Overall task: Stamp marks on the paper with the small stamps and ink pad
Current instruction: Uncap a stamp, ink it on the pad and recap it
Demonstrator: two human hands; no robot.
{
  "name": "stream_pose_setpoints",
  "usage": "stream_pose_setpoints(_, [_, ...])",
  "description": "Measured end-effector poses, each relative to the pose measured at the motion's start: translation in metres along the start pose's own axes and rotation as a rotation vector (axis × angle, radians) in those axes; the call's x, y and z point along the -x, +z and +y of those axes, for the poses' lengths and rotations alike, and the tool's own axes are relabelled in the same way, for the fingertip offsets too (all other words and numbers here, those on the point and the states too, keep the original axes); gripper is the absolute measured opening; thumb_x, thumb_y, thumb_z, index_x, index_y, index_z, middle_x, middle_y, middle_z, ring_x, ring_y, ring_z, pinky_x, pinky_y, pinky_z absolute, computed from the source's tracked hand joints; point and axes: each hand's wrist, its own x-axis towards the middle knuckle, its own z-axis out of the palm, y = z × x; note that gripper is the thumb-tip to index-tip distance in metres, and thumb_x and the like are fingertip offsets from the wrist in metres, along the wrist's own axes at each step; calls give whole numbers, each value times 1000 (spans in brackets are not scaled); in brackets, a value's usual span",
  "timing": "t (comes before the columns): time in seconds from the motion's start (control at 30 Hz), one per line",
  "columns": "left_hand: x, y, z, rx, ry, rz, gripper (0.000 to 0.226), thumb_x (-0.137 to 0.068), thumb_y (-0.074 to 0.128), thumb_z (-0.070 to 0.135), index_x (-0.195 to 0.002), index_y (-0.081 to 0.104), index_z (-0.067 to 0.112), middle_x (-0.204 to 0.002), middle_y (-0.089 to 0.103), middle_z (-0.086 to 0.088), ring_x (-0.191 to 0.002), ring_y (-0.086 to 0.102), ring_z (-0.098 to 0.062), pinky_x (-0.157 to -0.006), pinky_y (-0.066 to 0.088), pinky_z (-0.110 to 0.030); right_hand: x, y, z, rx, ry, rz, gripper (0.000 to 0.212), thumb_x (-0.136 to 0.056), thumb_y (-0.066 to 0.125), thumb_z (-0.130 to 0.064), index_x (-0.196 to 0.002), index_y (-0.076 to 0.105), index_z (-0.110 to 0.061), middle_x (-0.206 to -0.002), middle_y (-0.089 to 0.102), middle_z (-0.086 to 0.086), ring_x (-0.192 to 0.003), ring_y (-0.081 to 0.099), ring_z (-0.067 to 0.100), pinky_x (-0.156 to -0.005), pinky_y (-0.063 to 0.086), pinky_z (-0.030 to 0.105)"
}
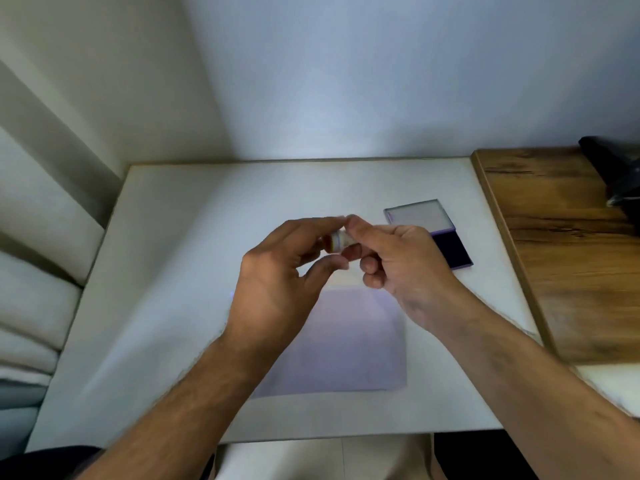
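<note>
Clearly, the small cylindrical stamp with a pale body and orange band sits raised above the table, pinched between both hands: left hand gripping one end, right hand closed on the other, probably to uncap or orient it. Below lies the pale lavender paper sheet; the open purple ink pad waits just beside the right hand on the white tabletop.

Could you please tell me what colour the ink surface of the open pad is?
Dark navy blue ink pad, seen in the head view.
</note>
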Motion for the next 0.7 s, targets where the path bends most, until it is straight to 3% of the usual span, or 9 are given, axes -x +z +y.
stream_pose_setpoints(0.17, [-2,-4,1,131,-114,69,31,-77,81,16,-107,75,23,-87,76,15,-86,71,4,-82,54,-15,3,4,-2,-147,109,-96,31,-85,70,-30,-87,75,1,-69,66,11,-49,38,10,-43,33,20])
stream_pose_setpoints(0.3, [-5,-7,0,226,-189,64,30,-75,82,10,-101,77,22,-82,78,15,-85,72,3,-82,54,-15,3,6,-3,-230,136,-122,40,-78,72,-27,-95,71,10,-71,64,13,-49,40,9,-42,35,19])
stream_pose_setpoints(0.37, [-5,-7,-1,241,-213,56,29,-74,83,8,-99,77,23,-82,77,17,-83,73,3,-82,53,-13,2,7,-1,-248,144,-117,46,-73,73,-27,-98,69,12,-72,63,14,-48,40,9,-41,36,18])
stream_pose_setpoints(0.53, [-6,-7,-1,303,-273,63,29,-70,85,10,-95,78,22,-82,78,12,-82,74,0,-80,53,-12,1,5,-1,-243,126,-115,39,-71,72,-23,-91,71,10,-68,65,14,-47,42,9,-41,39,18])
stream_pose_setpoints(0.7, [-11,-12,-2,306,-316,63,29,-66,87,12,-91,79,23,-81,78,14,-77,72,3,-76,52,-10,1,5,0,-247,64,-111,37,-71,73,-17,-98,72,8,-73,70,16,-51,51,10,-46,45,20])
